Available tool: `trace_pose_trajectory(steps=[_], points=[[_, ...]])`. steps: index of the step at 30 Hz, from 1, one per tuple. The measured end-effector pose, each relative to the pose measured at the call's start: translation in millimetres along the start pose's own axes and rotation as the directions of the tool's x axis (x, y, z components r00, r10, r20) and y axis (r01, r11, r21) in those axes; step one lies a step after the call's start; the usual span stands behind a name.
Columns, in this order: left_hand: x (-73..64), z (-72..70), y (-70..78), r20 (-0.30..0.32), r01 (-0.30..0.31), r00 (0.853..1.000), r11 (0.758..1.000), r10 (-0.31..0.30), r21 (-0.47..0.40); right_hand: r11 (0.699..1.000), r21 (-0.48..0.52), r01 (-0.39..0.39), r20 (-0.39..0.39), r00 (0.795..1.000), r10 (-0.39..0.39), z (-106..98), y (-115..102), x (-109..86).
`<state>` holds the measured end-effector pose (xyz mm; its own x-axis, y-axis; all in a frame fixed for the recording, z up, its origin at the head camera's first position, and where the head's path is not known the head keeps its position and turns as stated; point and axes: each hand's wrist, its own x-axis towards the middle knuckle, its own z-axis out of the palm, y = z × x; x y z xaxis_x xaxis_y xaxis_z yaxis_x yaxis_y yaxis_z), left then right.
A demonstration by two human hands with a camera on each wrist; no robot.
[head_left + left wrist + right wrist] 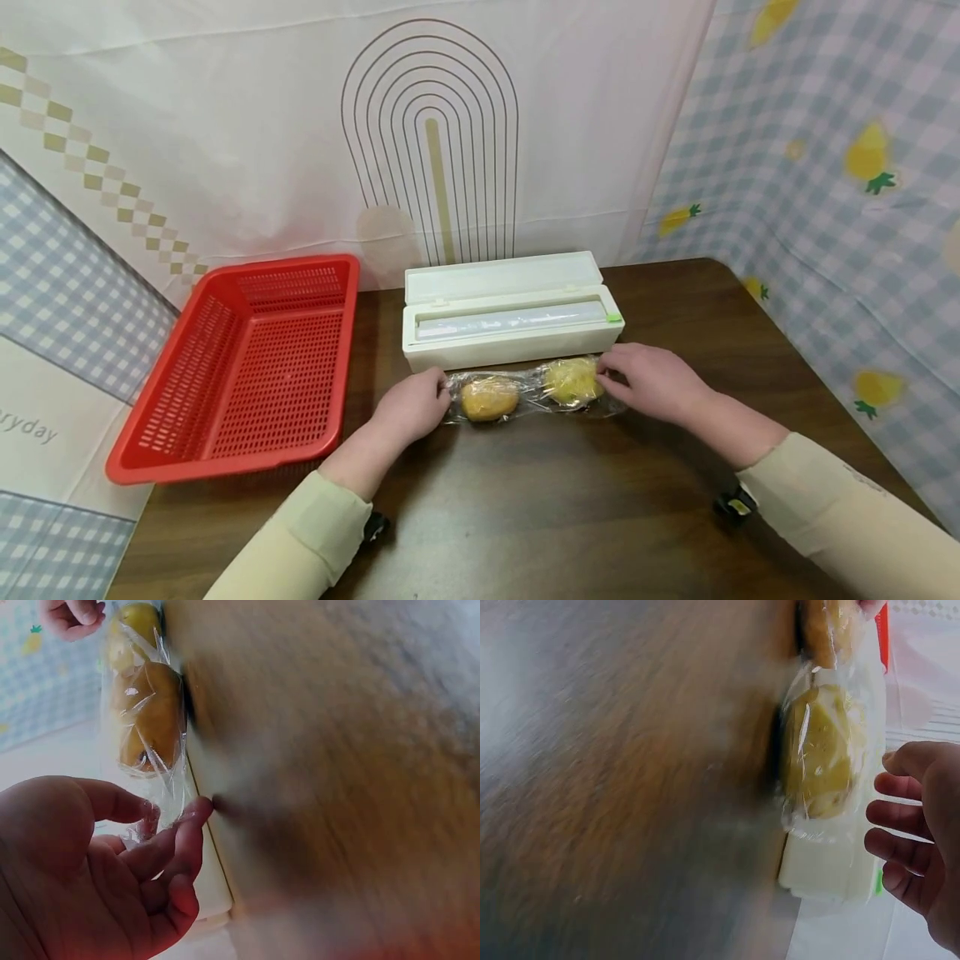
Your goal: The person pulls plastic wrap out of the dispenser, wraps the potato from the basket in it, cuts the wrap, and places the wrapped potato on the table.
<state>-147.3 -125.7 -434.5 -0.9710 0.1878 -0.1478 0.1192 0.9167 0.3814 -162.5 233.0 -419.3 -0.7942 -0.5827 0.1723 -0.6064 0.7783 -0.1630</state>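
Two rounded pieces of produce lie side by side in a strip of clear plastic film (531, 395), one orange-yellow (490, 398) and one paler yellow-green (573, 382). At the strip's left end my left hand (414, 404) pinches the gathered film between thumb and fingers, as the left wrist view shows. My right hand (651, 379) is beside the yellow-green piece (825, 754) at the other end. Its fingers (900, 817) are loosely bent with nothing between them and the thumb. Just behind the strip stands a long white cling film box (517, 340), its lid raised and a roll (513, 321) inside.
A red plastic basket (341, 379) stands on the left of the dark wooden table (525, 517). Patterned cloth (285, 125) hangs behind the table and along its sides. A small green tab (615, 318) marks the box's right end.
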Motion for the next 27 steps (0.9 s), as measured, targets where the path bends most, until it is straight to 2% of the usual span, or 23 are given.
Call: trace_pose_trajectory(steps=[3,7,13,16,19,22,27], points=[[0.9,1.4,-1.2,0.013,0.009,1.000,0.999,-0.008,-0.033,1.000,-0.003,0.005,-0.024,1.000,-0.005,-1,-7,5.7],[0.6,1.3,0.2,0.059,0.013,0.998,0.995,-0.007,-0.104,1.000,-0.010,0.018,-0.043,0.999,-0.019,1,-19,14.8],[1.8,0.6,1.3,0.126,-0.008,0.991,0.976,0.036,-0.218,1.000,0.012,0.008,-0.069,0.998,-0.007,2,-31,25.1],[1.9,2.0,0.4,0.168,-0.001,0.984,0.959,0.051,-0.282,0.997,0.046,-0.062,-0.089,0.994,0.065,1,-27,25.5],[1.5,3.7,-1.6,0.227,0.041,0.973,0.935,0.043,-0.352,0.980,0.108,-0.164,-0.094,0.980,0.174,-1,-16,22.5],[-0.2,4.3,-3.6,0.265,0.079,0.964,0.917,0.031,-0.392,0.948,0.167,-0.269,-0.067,0.957,0.283,-3,-3,17.4],[-3.7,1.9,-4.9,0.251,0.082,0.968,0.911,0.024,-0.404,0.881,0.228,-0.414,0.012,0.906,0.423,-5,15,7.7]])
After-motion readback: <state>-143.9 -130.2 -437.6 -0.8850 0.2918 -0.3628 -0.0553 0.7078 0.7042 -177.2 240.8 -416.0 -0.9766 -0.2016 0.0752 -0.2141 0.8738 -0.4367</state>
